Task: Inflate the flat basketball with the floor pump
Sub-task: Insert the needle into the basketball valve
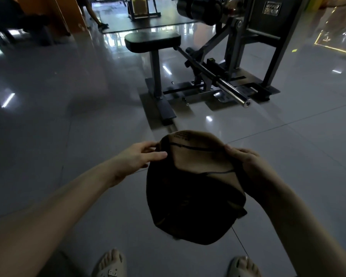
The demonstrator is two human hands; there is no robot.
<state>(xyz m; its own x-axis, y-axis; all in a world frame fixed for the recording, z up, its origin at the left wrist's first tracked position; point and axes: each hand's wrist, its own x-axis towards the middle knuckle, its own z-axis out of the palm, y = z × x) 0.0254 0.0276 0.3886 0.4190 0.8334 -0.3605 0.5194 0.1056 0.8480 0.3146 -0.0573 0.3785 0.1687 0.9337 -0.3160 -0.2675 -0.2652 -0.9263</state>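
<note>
Glossy gym tiles (58, 120) are lying below while both hands are holding the collapsed ball (196, 186) off the floor at 6 o'clock, left hand (136, 158) pinching its 9 o'clock rim, right hand (254, 168) clasping the 3 o'clock edge, apparently turning it up to find the valve; no pump is showing.

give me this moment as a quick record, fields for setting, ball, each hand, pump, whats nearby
setting: dim gym with a glossy tiled floor
ball: basketball, collapsed and folded in, held up above the floor
left hand: left hand grips the ball's upper left edge
right hand: right hand grips the ball's upper right edge
pump: none in view
nearby: weight machine with a padded seat and a chrome bar, ahead on the floor
feet: sandals at the bottom edge
</note>
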